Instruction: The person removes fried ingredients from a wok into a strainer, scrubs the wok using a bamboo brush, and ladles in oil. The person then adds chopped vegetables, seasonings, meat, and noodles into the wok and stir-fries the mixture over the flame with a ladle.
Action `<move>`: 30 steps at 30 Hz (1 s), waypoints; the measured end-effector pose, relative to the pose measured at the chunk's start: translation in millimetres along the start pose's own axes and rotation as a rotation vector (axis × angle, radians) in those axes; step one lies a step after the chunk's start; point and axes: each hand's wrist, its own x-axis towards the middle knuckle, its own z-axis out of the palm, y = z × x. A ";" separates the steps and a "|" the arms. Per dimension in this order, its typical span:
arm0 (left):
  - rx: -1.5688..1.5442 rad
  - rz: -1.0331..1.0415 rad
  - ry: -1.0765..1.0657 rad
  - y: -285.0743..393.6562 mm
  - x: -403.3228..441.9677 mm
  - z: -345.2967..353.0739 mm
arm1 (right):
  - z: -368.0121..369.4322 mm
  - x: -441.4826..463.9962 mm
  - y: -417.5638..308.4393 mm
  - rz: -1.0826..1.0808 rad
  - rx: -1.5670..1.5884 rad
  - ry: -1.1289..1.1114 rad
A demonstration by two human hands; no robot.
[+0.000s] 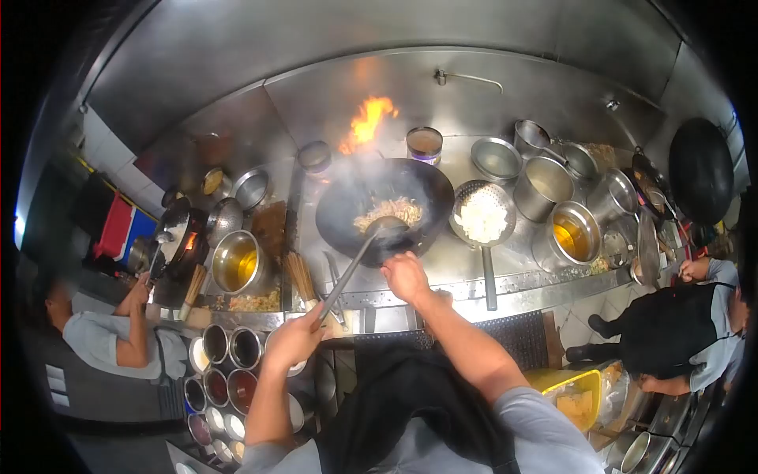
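While left hand point(295, 340) grips metal ladle point(387, 228), right hand point(405, 276) meets curved wok point(338, 207).

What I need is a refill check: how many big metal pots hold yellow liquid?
2. One pot is left of the wok, between two bristle brushes; the other pot is right of the perforated strainer. Deeper pots might hide more.

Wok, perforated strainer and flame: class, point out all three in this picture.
Wok point(430, 189): head view, inner wall.
Perforated strainer point(489, 278): head view, handle.
Flame point(368, 126): head view, bright middle.
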 end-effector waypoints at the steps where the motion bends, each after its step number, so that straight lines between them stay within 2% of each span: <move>1: -0.001 -0.006 0.007 -3.7 10.9 14.3 | 10.0 3.1 4.4 0.009 -0.009 -0.009; 3: -0.018 0.075 0.132 -22.9 42.0 54.9 | 0.2 -21.5 -6.6 0.015 -0.034 -0.077; 4: -0.021 0.067 0.133 -16.6 38.7 57.5 | -1.8 -43.9 -9.9 0.030 -0.104 -0.100; 5: -0.023 0.000 0.135 -6.1 35.9 56.6 | 9.3 -73.9 2.5 -0.062 -0.056 -0.113; 6: -0.027 -0.064 0.139 1.1 33.7 52.9 | -19.0 -90.1 -16.0 0.003 0.066 -0.092; 7: -0.030 -0.061 0.144 -0.3 28.7 49.4 | -19.4 -101.8 -13.4 -0.095 0.122 0.035; 9: -0.140 -0.002 0.232 -9.9 8.5 42.6 | -24.9 -95.0 -17.8 0.004 0.076 -0.046; 10: -0.210 -0.045 0.204 -6.7 0.6 28.7 | -31.6 -76.4 -19.6 -0.010 0.062 -0.029; 13: -0.190 -0.044 0.196 -11.3 -3.3 1.8 | -22.7 -8.9 2.0 -0.009 0.076 0.018; 15: -0.106 0.058 0.218 -14.7 12.6 3.1 | 2.8 7.5 24.9 0.026 0.068 0.005; 17: -0.207 -0.093 0.232 -2.1 33.6 9.6 | 23.9 12.6 38.3 0.036 0.025 -0.104; 18: -0.432 -0.125 0.204 -12.0 52.3 27.9 | 30.1 10.6 41.2 0.050 -0.022 -0.171; 20: -0.566 -0.050 0.206 -9.4 79.0 53.6 | 41.5 -2.4 38.9 0.003 0.058 0.265; 21: -0.704 0.024 0.206 -20.3 95.6 73.3 | 13.5 -10.7 23.5 0.137 0.127 0.107; 23: -0.981 -0.157 0.079 -7.1 99.0 84.2 | -7.8 -49.8 8.3 0.165 0.225 0.126; 24: -1.008 -0.115 0.078 -29.9 116.6 102.8 | -21.5 -75.7 10.3 0.241 0.184 0.173; 25: -1.054 -0.168 0.072 -7.6 108.0 100.5 | -37.1 -108.0 10.3 0.352 0.330 -0.006; 26: -1.060 -0.124 0.050 -14.7 118.0 111.7 | -50.8 -141.8 8.4 0.450 0.495 -0.178; 28: -1.042 -0.047 -0.026 -10.2 130.7 120.5 | -70.2 -219.6 16.0 0.727 0.372 -0.143; 29: -1.112 -0.096 0.023 8.2 125.6 118.1 | -60.3 -272.0 23.2 0.880 0.368 0.031; 30: -1.186 -0.150 0.076 22.8 123.9 117.5 | -71.0 -314.8 14.1 1.118 0.265 0.108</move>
